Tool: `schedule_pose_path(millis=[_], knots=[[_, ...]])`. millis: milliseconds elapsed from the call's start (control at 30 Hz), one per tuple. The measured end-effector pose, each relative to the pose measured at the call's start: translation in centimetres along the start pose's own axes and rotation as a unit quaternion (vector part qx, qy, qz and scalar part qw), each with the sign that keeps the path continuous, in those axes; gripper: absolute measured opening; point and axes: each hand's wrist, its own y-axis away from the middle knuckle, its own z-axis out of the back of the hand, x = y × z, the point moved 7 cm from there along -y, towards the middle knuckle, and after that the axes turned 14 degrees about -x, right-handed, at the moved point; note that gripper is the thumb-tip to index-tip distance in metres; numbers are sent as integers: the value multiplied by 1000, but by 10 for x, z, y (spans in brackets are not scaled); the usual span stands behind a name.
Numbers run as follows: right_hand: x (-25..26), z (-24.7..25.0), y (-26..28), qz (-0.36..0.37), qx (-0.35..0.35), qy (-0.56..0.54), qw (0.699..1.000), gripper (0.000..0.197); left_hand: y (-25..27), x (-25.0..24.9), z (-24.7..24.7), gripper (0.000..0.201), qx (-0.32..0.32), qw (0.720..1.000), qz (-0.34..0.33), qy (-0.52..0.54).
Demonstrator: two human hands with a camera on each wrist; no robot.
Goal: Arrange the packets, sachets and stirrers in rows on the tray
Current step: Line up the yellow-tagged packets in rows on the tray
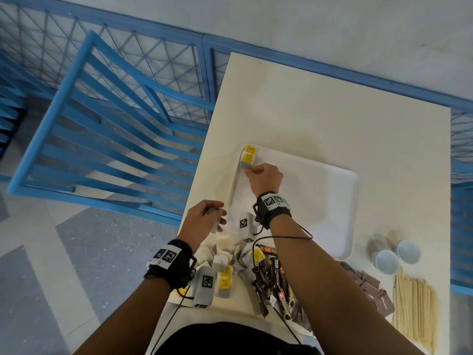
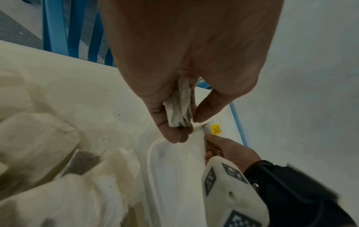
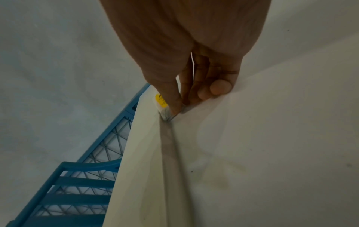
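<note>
Left grip (image 2: 174,110) pinches grey sachets (image 2: 179,110); right grip (image 1: 265,178) pinches a yellow-tagged sachet (image 1: 247,160) on the tray (image 1: 332,201).

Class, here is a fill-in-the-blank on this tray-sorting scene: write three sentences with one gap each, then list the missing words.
1. The right hand sets a tea bag at the far-left corner of the white ____.
2. The tags on the tea bags are coloured ____.
3. The left hand holds more tea bags, and the wooden stirrers lie on the ____, not on the tray.

Missing words: tray; yellow; table
</note>
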Motion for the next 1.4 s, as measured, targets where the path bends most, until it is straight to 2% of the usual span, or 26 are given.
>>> schedule_pose_path(millis=[133,233,333,400,467,700,867,933,1033,1200,1300,1400], knots=[[3,0,0,-2,6,0,1000,21,-2,0,1,15,-2,1000,1,6],[5,4,-1,-2,-21,-18,1000,25,-2,1,1,15,1,1000,2,9],[16,5,3,73,-38,-45,996,17,-2,2,2,15,2,1000,-1,7],[25,1,8,134,-17,-46,990,10,-2,3,2,16,3,1000,-4,4],[29,-2,9,155,4,-41,987,14,-2,4,2,21,3,1000,-10,-2],[29,1,9,130,15,-57,990,23,-3,0,2,41,15,999,-12,40],[24,22,27,112,6,-85,990,22,-2,-4,-1,36,30,997,-9,71],[21,27,44,116,37,-92,988,17,0,-6,-2,33,30,996,-6,80],[18,29,72,148,120,-87,978,12,5,-9,-6,31,39,995,-9,93],[12,32,100,115,253,-71,958,26,18,-17,-12,39,64,996,-36,51],[11,38,103,112,268,-88,953,22,24,-16,-14,40,70,996,-41,31],[4,49,97,54,238,-142,959,16,29,-14,-12,35,55,997,-52,17]])
